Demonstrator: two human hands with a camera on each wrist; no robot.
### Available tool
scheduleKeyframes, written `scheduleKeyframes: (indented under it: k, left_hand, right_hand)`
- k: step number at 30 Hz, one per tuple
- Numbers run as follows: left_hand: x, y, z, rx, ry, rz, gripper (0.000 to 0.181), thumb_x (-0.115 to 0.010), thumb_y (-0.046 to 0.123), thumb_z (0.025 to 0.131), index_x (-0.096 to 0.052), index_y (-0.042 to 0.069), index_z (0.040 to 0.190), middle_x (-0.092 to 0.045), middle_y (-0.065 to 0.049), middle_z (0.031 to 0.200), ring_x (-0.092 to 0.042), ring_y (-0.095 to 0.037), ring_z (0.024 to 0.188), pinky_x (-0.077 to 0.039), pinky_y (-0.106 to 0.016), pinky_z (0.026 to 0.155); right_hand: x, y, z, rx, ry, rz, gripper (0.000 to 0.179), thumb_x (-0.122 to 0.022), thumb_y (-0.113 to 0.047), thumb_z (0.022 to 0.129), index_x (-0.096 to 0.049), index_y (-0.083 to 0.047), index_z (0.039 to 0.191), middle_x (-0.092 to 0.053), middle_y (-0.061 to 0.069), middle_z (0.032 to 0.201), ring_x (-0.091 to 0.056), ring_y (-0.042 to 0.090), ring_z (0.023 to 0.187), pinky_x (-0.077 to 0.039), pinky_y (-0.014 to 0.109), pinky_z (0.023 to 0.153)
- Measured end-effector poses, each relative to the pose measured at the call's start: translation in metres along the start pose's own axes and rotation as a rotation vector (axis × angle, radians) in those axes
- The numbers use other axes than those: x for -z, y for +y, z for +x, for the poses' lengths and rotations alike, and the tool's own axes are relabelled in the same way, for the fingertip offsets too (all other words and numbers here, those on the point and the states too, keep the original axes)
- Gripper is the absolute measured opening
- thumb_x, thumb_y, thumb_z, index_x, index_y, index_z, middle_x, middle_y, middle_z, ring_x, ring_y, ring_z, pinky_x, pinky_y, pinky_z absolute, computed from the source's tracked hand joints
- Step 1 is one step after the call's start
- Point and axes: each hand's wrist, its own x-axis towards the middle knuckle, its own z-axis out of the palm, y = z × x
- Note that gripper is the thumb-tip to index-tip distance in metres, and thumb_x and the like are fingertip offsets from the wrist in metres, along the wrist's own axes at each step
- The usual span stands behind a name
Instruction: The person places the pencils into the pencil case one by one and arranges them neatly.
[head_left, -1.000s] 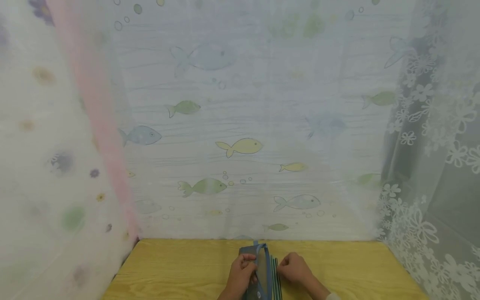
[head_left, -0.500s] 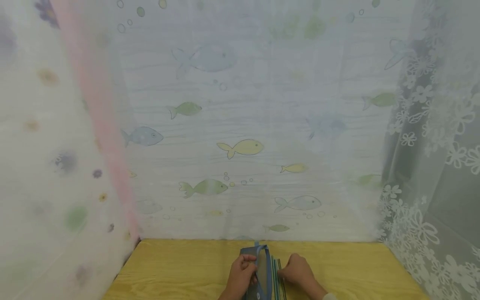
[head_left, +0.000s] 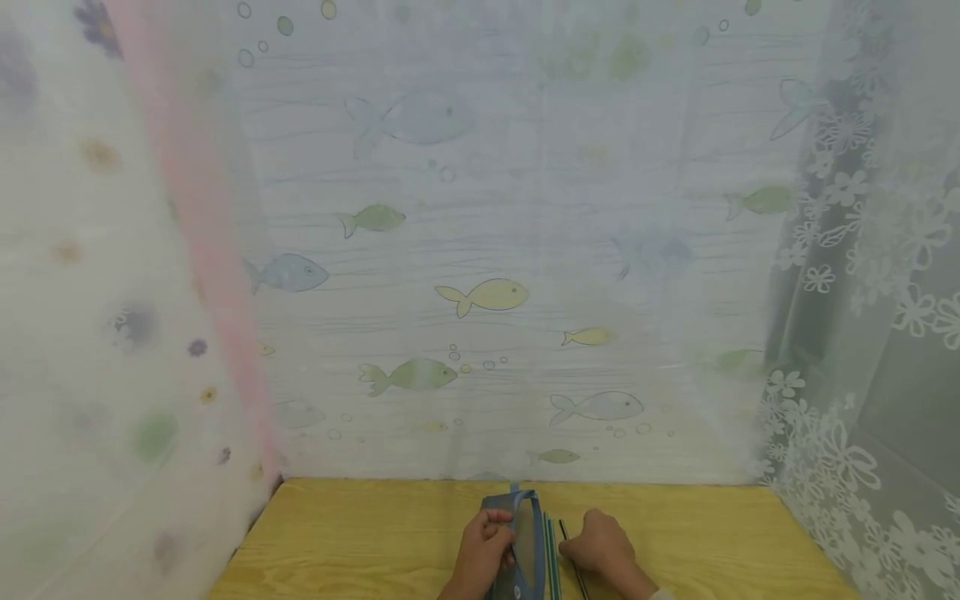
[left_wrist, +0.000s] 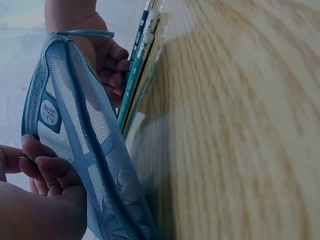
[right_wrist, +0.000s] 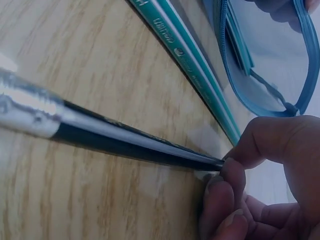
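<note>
A blue mesh pencil case with a zipper and a label stands at the middle of the table. My left hand pinches its upper edge between thumb and fingers, which shows closely in the left wrist view. Just right of the case, my right hand pinches a dark pencil near its far end; the silver ferrule points back toward the wrist camera. Green pencils lie between the case and the dark pencil. Their white erasers show in the left wrist view.
The wood-grain table ends against a back sheet printed with fish. A flowered sheet hangs on the left, and a sheer flower-patterned curtain on the right.
My right hand has drawn the dark pencil rightward, away from the green pencils, and it now slants. My left hand keeps its grip on the pencil case.
</note>
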Motion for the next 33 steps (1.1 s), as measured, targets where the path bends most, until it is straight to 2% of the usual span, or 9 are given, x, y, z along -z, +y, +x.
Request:
scheduleKeyframes:
  k: [6, 14, 20, 26, 33]
  left_hand:
    - [0.0, -0.001, 0.0, 0.013, 0.011, 0.01, 0.03, -0.056, 0.006, 0.094, -0.06, -0.007, 0.121, -0.058, 0.005, 0.069, -0.055, -0.01, 0.059, -0.046, -0.026, 0.061]
    - [0.001, -0.002, 0.0, 0.025, 0.008, 0.012, 0.03, -0.058, 0.007, 0.093, -0.061, -0.005, 0.12, -0.062, 0.003, 0.074, -0.057, -0.011, 0.062, -0.048, -0.026, 0.061]
    - [0.0, -0.002, 0.001, 0.022, 0.002, 0.014, 0.03, -0.058, 0.007, 0.094, -0.061, -0.006, 0.12, -0.063, 0.002, 0.075, -0.056, -0.011, 0.061, -0.048, -0.026, 0.061]
    - [0.001, -0.004, 0.003, 0.024, 0.0, 0.013, 0.029, -0.056, 0.006, 0.094, -0.06, -0.008, 0.12, -0.061, 0.003, 0.074, -0.055, -0.011, 0.061, -0.046, -0.026, 0.062]
    - [0.001, -0.002, 0.002, 0.031, 0.001, -0.008, 0.031, -0.056, 0.006, 0.094, -0.061, -0.008, 0.121, -0.061, 0.003, 0.074, -0.055, -0.011, 0.06, -0.046, -0.027, 0.062]
  right_hand:
    - [-0.002, 0.002, -0.001, 0.01, 0.021, -0.005, 0.024, -0.076, -0.019, 0.073, -0.055, -0.008, 0.075, -0.057, 0.004, 0.066, -0.051, 0.015, 0.054, -0.038, 0.025, 0.049]
    - [0.002, -0.01, -0.007, 0.006, 0.015, -0.107, 0.027, -0.079, -0.016, 0.077, -0.054, -0.009, 0.072, -0.054, 0.002, 0.066, -0.048, 0.016, 0.057, -0.038, 0.028, 0.05]
    - [0.0, -0.012, -0.008, -0.015, 0.024, -0.143, 0.026, -0.076, -0.017, 0.074, -0.052, -0.011, 0.066, -0.053, 0.0, 0.063, -0.048, 0.015, 0.054, -0.037, 0.027, 0.048]
    - [-0.002, -0.009, -0.007, -0.009, 0.024, -0.13, 0.028, -0.075, -0.019, 0.075, -0.05, -0.012, 0.066, -0.051, 0.0, 0.061, -0.046, 0.014, 0.053, -0.035, 0.026, 0.047]
    - [-0.001, -0.007, -0.006, -0.001, 0.022, -0.088, 0.026, -0.076, -0.023, 0.076, -0.054, -0.008, 0.074, -0.053, 0.003, 0.068, -0.048, 0.016, 0.058, -0.037, 0.028, 0.05]
